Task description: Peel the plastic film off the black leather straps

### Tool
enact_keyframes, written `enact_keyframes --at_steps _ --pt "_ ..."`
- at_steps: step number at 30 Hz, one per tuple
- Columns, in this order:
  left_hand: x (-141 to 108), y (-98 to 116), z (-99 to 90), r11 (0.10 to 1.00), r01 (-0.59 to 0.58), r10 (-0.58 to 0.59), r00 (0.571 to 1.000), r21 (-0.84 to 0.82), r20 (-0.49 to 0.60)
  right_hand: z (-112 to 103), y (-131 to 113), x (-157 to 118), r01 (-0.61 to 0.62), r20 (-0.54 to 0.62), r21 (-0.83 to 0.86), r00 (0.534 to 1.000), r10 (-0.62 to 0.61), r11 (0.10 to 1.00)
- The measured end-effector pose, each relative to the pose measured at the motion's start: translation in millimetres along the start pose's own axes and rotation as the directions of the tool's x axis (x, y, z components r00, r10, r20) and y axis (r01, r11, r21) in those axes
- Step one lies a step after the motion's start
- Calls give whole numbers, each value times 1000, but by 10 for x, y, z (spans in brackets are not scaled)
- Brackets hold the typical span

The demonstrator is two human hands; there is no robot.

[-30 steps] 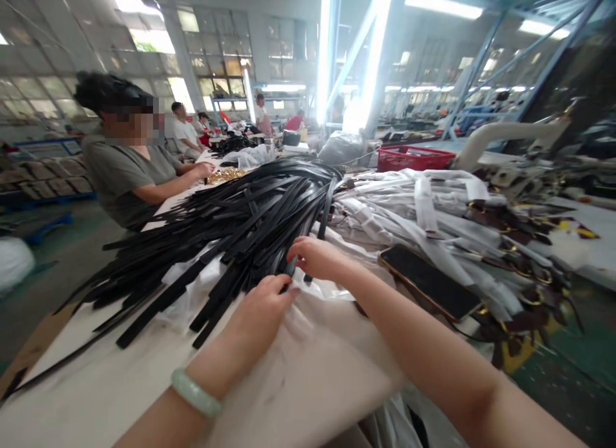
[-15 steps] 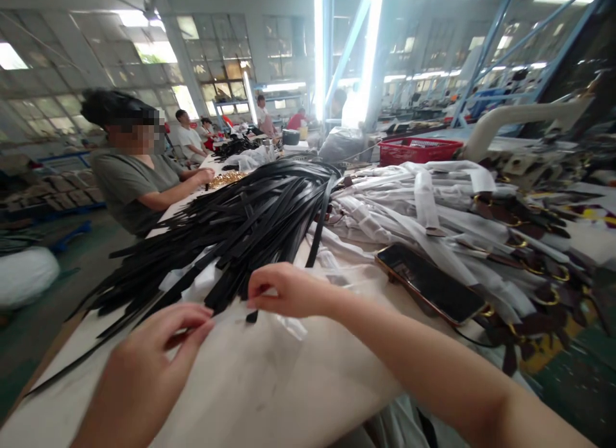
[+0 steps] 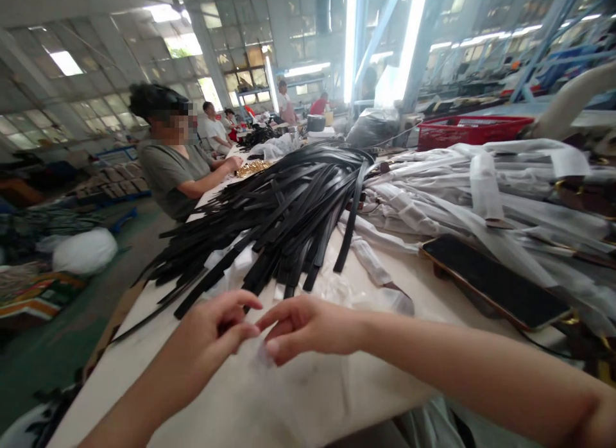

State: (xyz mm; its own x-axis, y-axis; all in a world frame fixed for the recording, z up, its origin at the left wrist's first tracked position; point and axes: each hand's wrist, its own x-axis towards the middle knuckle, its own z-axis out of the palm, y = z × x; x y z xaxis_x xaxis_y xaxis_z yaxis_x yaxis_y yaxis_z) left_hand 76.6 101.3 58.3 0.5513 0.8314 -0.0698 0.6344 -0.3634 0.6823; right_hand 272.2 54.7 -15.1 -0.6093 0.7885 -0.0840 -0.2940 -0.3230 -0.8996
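My left hand (image 3: pixel 219 326) and my right hand (image 3: pixel 305 329) meet over the near part of the white worktable (image 3: pixel 327 390), fingertips almost touching. A thin, see-through plastic film (image 3: pixel 269 371), blurred, hangs from between the fingertips of both hands. Thumb and fingers are bent into a pinch on each side; the exact grip on the film is partly hidden. Just beyond the hands lies a big heap of black leather-like straps (image 3: pixel 298 210), their cut ends pointing towards me. Crumpled translucent wrapping (image 3: pixel 356 294) lies beyond my right wrist.
At right, white-wrapped straps (image 3: pixel 433 204) with brown ends are piled. A phone (image 3: pixel 495 278) rests before them, and a red basket (image 3: pixel 471 132) stands behind. On the left a co-worker (image 3: pixel 176 159) handles gold-coloured pieces (image 3: pixel 253 169) at the table's edge.
My hands have come together, the left moving right and the right turning its fingers downward. The film now hangs below them. The view has shifted left, so the scene sits further right.
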Motion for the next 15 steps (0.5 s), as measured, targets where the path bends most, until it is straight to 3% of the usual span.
enact_keyframes --at_steps 2,4,6,8,9,11,13,14,15 --pt "223 18 133 994 -52 56 998 -101 40 -89 -40 36 -43 -116 -6 992 42 999" --pt "376 -45 286 937 -49 52 999 -346 -2 -149 -64 72 -54 -269 -45 962 40 998" --pt "448 -124 430 792 -14 11 1000 -610 -8 -169 -53 114 -23 -426 -63 905 -6 998" --pt "453 -172 535 651 40 -36 999 -758 21 -149 -18 157 21 -523 -61 851 -50 998" --pt "439 -182 565 609 58 -64 998 -791 24 -131 -6 171 35 -529 -60 846 -62 998" --pt "403 -193 581 560 89 -136 991 -824 14 -116 -27 168 27 -460 -97 885 -69 995" --pt "375 -222 552 539 98 -185 983 -837 -4 -186 -144 109 -26 -411 -245 908 -80 969" --pt "369 -248 530 542 98 -194 981 -835 -11 -269 -238 56 -97 -454 -402 885 -106 911" --pt "369 -280 509 555 98 -204 979 -826 -21 -385 -344 -8 -208 -531 -560 833 -154 802"
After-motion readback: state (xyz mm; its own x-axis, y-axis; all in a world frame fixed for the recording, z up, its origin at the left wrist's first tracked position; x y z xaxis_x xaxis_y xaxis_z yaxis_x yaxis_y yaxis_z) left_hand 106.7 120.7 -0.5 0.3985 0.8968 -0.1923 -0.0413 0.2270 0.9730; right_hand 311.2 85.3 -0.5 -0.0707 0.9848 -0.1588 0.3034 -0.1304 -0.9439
